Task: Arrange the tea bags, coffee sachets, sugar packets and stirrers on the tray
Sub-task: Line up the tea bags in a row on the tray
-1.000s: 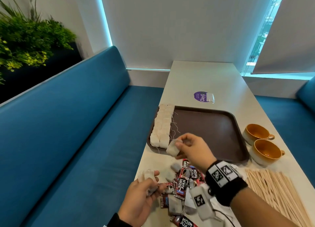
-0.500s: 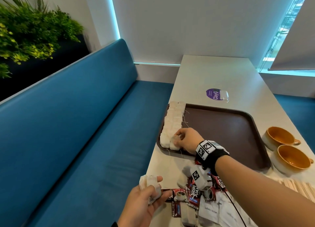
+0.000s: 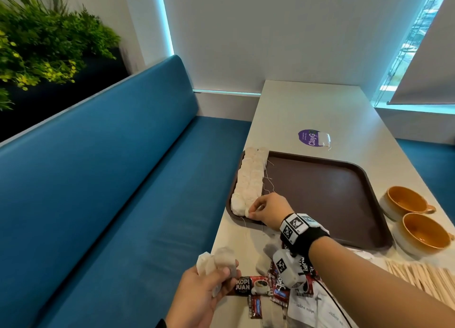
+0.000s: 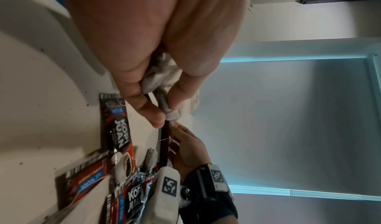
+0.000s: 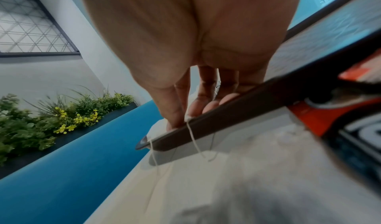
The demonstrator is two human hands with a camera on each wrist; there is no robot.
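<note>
Right hand point(image 3: 268, 210) reaches over the near rim of the brown tray point(image 3: 320, 194). Its fingers point(image 5: 193, 108) are curled down onto a white tea bag point(image 3: 248, 212) at the tray's near left corner, thumb and fingertips pinching its edge. This bag sits at the near end of the tea bag rows point(image 3: 250, 180): two columns of pale, soft, square paper bags, overlapped, running along the tray's left edge away from the fingers. Thin white strings trail off them; in the right wrist view one string point(image 5: 194, 139) hangs over the tray rim just below the fingertips.

Left hand point(image 3: 202, 293) is off the near left edge of the tabletop point(image 3: 307, 106), fingers point(image 4: 144, 100) curled round a bunch of tea bags point(image 3: 216, 261), crumpled, off-white to greyish, gripped between thumb and forefinger.

Just right of the left fingers, on the tabletop: a heap of coffee sachets point(image 3: 246, 286), red and black, printed "KOPI JUAN" with a cup picture. White sugar packets point(image 3: 310, 310) lie under and beside them, with a few loose tea bags mixed in. Wooden stirrers point(image 3: 418, 276) lie side by side right of the forearm. Two orange cups point(image 3: 413, 219) stand just beside the tray's right rim.
</note>
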